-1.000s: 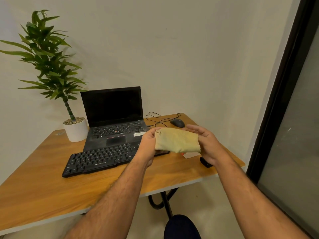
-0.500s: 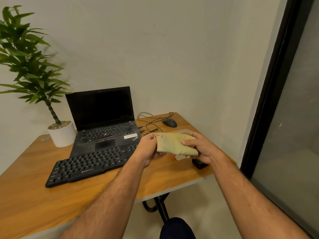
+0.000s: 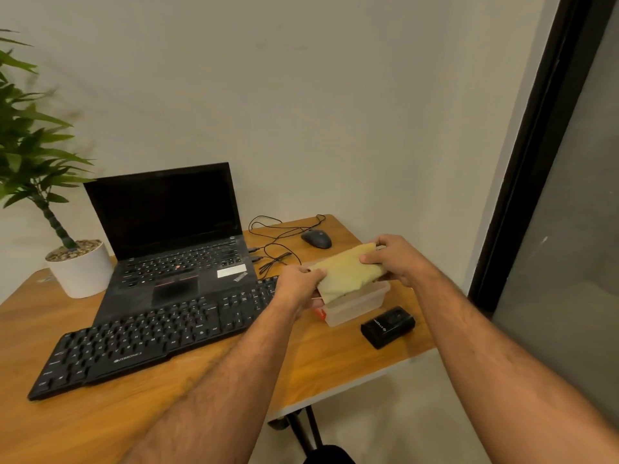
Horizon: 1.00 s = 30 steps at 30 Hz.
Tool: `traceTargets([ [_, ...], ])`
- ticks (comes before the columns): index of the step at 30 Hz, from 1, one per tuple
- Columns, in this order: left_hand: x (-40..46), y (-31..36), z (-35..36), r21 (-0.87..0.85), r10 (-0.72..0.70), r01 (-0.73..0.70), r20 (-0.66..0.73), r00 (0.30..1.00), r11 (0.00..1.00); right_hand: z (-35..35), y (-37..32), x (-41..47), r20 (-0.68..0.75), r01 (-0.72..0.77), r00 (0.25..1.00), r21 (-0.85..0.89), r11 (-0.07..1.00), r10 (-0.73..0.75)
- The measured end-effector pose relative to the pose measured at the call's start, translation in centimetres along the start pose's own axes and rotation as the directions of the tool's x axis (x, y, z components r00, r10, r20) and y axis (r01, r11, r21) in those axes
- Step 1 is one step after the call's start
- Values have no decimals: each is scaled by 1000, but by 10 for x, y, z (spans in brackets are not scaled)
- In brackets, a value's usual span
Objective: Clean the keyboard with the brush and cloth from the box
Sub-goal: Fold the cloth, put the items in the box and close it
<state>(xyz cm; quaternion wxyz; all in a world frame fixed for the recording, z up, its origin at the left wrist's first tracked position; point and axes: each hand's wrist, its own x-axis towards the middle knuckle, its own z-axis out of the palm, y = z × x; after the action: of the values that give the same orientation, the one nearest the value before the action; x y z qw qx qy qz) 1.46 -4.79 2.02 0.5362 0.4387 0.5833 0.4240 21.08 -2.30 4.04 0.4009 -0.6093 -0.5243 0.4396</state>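
A folded yellow cloth [image 3: 348, 272] is stretched between both my hands, directly over a clear plastic box [image 3: 360, 304] on the desk's right side. My left hand [image 3: 296, 286] grips the cloth's near-left end. My right hand [image 3: 397, 259] pinches its far-right end. The black external keyboard [image 3: 147, 343] lies left of the box, in front of the laptop. Something red with a thin wooden stick [image 3: 320, 311] shows at the box's left end; I cannot tell whether it is the brush.
An open black laptop [image 3: 174, 242] stands behind the keyboard. A white potted plant [image 3: 78, 267] is at the far left. A mouse [image 3: 316, 238] with loose cables sits at the back. A small black device [image 3: 387, 326] lies near the desk's right edge [image 3: 415, 356].
Both hands have carried the cloth forward and down until it hangs just over the plastic box. The view has turned a little to the right.
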Motion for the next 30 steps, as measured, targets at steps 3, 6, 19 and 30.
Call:
traceTargets([
  [3, 23, -8, 7, 279, 65, -35, -97, 993, 960, -2, 8, 18, -50, -16, 999, -65, 998, 13],
  [6, 33, -12, 13, 606, 159, -42, -140, 977, 794, 3, 14, 31, -88, 5, 996, -283, 959, -31],
  [19, 43, -7, 35, 992, 319, -99, 71, 945, 72, 30, 22, 37, 15, 119, 977, -868, 481, -214],
  [30, 35, -3, 38, 982, 343, -129, 169, 924, -135, 35, 5, 29, 82, 169, 957, -939, 300, -280],
])
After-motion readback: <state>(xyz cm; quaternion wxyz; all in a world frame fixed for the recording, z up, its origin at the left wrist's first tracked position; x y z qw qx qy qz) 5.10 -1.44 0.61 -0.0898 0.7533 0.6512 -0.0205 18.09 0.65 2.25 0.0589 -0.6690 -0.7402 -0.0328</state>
